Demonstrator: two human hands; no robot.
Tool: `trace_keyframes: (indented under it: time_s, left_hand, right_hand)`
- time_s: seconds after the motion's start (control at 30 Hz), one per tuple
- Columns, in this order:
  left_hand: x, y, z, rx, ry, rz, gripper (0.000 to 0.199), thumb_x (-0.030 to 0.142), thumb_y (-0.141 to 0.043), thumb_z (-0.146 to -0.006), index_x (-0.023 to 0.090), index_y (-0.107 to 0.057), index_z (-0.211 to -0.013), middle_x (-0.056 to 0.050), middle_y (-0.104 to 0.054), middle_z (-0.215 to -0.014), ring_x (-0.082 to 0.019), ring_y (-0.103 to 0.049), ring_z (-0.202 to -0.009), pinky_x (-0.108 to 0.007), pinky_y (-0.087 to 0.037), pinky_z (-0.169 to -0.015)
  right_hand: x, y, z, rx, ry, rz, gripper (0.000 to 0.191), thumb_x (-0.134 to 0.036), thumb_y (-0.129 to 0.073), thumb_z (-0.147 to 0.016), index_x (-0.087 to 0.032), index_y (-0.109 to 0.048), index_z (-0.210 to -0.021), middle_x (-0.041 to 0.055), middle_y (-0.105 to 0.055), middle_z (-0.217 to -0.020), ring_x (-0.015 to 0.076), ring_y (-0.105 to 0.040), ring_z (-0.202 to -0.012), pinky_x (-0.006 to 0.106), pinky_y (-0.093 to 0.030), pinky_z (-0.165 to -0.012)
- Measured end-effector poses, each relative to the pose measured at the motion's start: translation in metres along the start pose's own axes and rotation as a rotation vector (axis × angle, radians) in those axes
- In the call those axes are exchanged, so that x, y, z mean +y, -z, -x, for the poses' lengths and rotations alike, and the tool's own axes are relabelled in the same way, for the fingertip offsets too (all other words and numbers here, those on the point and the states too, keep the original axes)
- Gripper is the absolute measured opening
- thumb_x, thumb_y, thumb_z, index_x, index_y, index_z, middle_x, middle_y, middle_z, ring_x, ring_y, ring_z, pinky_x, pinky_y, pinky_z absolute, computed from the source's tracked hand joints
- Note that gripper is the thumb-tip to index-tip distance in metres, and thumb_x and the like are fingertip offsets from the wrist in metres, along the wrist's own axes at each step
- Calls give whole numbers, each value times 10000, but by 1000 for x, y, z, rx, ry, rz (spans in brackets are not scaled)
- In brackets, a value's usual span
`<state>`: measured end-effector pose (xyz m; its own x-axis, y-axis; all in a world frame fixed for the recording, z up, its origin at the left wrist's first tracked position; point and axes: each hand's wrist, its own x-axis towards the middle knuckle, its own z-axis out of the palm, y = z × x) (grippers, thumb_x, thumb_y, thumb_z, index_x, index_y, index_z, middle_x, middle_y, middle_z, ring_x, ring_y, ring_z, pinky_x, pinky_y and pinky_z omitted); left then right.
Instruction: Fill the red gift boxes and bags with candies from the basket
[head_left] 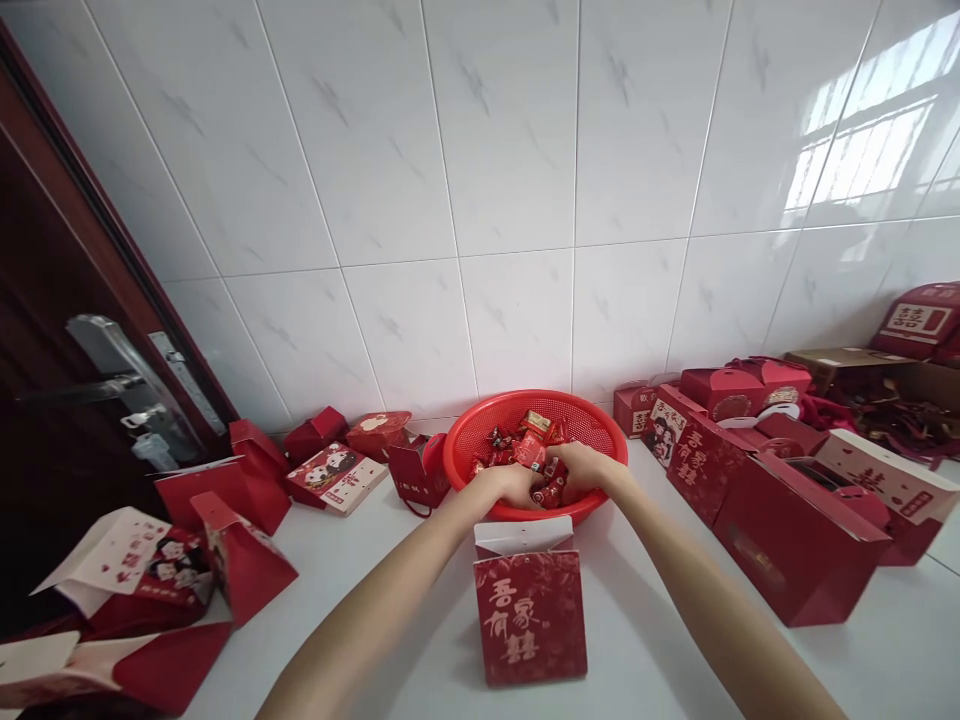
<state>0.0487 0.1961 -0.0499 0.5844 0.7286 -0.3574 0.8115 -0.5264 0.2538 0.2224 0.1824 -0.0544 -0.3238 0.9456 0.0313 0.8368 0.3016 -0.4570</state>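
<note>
Both of my hands are inside a round red plastic basket [611, 428] by the wall. Red-wrapped candies [531, 447] lie in its bottom, a few with gold or dark wrappers. My left hand [517, 486] has its fingers curled around candies at the near side. Opposite it, my right hand [576, 467] is closed over candies too, its fingertips partly hidden among them. Directly in front of the basket, between my forearms, a dark red gift box [532, 620] with white Chinese characters stands with its pale flap up.
Several red gift boxes [337, 476] spread along the left, some with flaps open. More red boxes [802, 540] crowd the right side, beside a cardboard carton [825, 362] holding dark red items. A tiled wall [517, 320] rises behind. At far left is a door handle [112, 385] with keys.
</note>
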Motion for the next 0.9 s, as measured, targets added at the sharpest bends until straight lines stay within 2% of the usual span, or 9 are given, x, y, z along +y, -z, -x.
trace_keyframes:
  time_s: [0.07, 0.13, 0.23, 0.33, 0.47, 0.67, 0.77, 0.9]
  left_hand:
    - [1, 2, 1, -31, 33, -13, 488, 472, -726, -712, 224, -720, -1133, -148, -738, -1165, -355, -690, -1013, -435, -546, -849]
    - [3, 3, 3, -45, 58, -20, 481, 507, -694, -743, 219, -714, -1127, -138, -741, -1148, -343, -690, -1007, -418, -546, -844]
    - [6, 5, 4, -55, 57, -27, 497, 465, -695, -735, 252, -694, -1184, -119, -722, -1215, -358, -667, -1070, -437, -535, -870]
    - [9, 5, 3, -78, 18, -37, 551, 310, -705, -693, 286, -680, -1243, -102, -682, -1314, -352, -641, -1136, -422, -512, -922]
    - [12, 6, 2, -93, 5, -42, 497, 231, -678, -659, 270, -720, -1153, -98, -694, -1286, -338, -652, -1093, -391, -519, -877]
    - [13, 6, 4, -87, 28, 1, 265, 208, -671, -591, 203, -718, -852, -101, -746, -928, -317, -666, -831, -402, -508, -727]
    - [12, 4, 5, -43, 25, 72, 188, 192, -679, -574, 202, -694, -761, -72, -719, -823, -288, -639, -777, -378, -484, -703]
    - [9, 2, 2, 79, 31, 228, 127, 273, -734, -573, 199, -652, -636, -20, -644, -653, -224, -585, -675, -317, -441, -642]
  right_hand:
    - [2, 1, 0, 66, -8, -36, 408, -27, -791, -445, -254, -705, -773, -10, -688, -724, 224, -659, -723, 250, -393, -545]
    - [3, 2, -2, 187, -45, -78, 251, -41, -732, -557, -225, -671, -718, 10, -695, -742, 219, -656, -748, 259, -401, -579]
    - [5, 4, -6, 403, -128, -157, 200, -48, -588, -709, -201, -668, -810, 51, -718, -858, 220, -660, -841, 278, -434, -668]
    - [8, 4, -7, 529, -187, -260, 225, -85, -540, -758, -195, -663, -910, 52, -716, -892, 207, -659, -818, 290, -465, -694]
    - [13, 2, -5, 570, -207, -408, 177, -181, -599, -751, -197, -658, -917, 24, -698, -801, 193, -644, -726, 288, -490, -641]
    - [18, -1, -7, 576, -172, -560, 188, -196, -639, -699, -198, -653, -886, 11, -690, -781, 179, -639, -716, 273, -514, -626]
    - [17, -1, -7, 574, -147, -608, 251, -151, -623, -676, -197, -665, -919, 19, -712, -815, 172, -649, -723, 264, -522, -635]
    - [17, -1, -4, 604, -147, -635, 288, -150, -594, -653, -198, -684, -923, 19, -725, -820, 175, -651, -720, 269, -517, -635]
